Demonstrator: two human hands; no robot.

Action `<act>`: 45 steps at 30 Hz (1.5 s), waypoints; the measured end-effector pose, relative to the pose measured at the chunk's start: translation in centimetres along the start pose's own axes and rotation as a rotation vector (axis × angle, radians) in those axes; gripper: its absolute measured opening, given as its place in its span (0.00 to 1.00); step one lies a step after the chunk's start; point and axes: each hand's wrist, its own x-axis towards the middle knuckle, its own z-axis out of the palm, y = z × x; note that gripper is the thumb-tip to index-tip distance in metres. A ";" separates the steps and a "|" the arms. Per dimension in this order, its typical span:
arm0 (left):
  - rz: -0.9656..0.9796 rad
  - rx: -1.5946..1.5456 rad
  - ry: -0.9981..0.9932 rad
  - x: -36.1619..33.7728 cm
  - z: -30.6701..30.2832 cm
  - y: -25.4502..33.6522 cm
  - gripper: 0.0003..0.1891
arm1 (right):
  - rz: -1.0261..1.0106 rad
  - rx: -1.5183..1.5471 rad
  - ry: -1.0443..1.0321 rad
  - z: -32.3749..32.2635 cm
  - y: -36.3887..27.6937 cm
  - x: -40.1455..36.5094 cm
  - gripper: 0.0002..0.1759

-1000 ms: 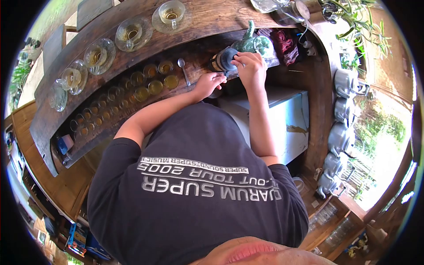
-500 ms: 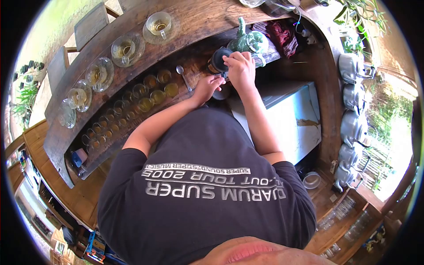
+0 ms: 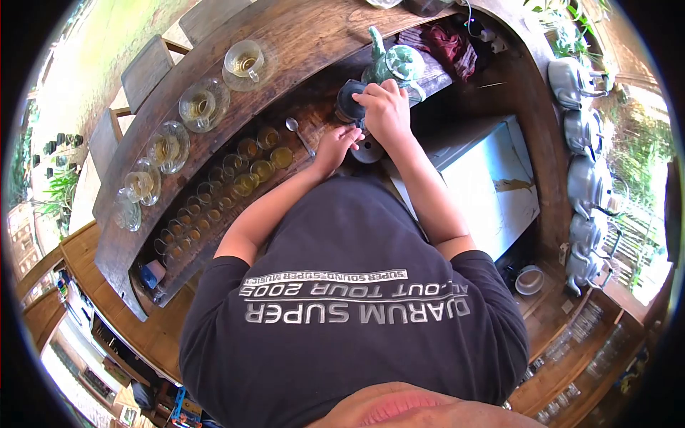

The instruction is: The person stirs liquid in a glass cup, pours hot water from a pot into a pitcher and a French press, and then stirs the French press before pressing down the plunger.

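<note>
My right hand point(image 3: 385, 113) is closed at the right edge of a dark, round-topped container point(image 3: 351, 101), gripping it with thumb and fingers. Just below, my left hand point(image 3: 337, 148) has its fingers pressed together near the container's lower side; what they hold, if anything, is too small to make out. A round grey thing with dark spots point(image 3: 367, 151) lies under my hands, partly covered. Behind the container stands a green patterned teapot point(image 3: 394, 65). To the left of my left hand lies a metal spoon point(image 3: 300, 135).
Rows of small glasses with drink point(image 3: 246, 184) stand on the lower shelf at left. Glass cups on saucers point(image 3: 203, 107) line the curved wooden counter point(image 3: 300, 36). A white-topped box point(image 3: 492, 185) is by my right forearm; metal kettles point(image 3: 586, 132) stand at right.
The camera view has shifted, so the counter and glasses appear further right and lower at left. Both hands stay at the container, and more of the round grey thing below them shows.
</note>
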 end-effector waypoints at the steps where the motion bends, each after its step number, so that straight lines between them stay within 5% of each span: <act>1: -0.010 0.003 -0.002 0.0 0.0 0.1 0.26 | -0.002 -0.017 0.003 0.0 -0.2 0.1 0.15; 11: 0.005 0.011 -0.011 0.3 0.2 -0.2 0.23 | -0.009 0.049 -0.026 -0.5 1.4 1.0 0.12; 15: -0.011 -0.027 0.015 0.7 0.2 -1.2 0.23 | 0.085 0.303 0.148 -2.4 3.0 -0.1 0.05; 17: 0.062 0.043 0.067 1.0 0.2 -1.9 0.22 | 0.307 0.348 0.169 -2.0 3.0 -2.7 0.04; 26: 0.059 0.200 0.140 1.1 1.8 -1.4 0.22 | 0.716 0.878 -0.174 6.9 2.4 -11.1 0.23; 30: -0.083 0.102 0.144 1.3 2.2 -1.2 0.25 | 0.726 1.103 -0.237 8.5 3.6 -11.4 0.23; 32: -0.087 0.145 0.151 1.2 2.2 -1.6 0.26 | 0.668 1.179 -0.209 8.8 3.8 -11.5 0.15; 35: 0.050 0.495 0.252 1.1 2.0 -2.2 0.27 | 0.653 1.229 -0.179 9.1 4.3 -11.8 0.15; 45: -0.101 0.251 0.339 -3.3 4.7 -2.1 0.25 | 0.537 1.161 -0.248 8.1 6.8 -10.3 0.16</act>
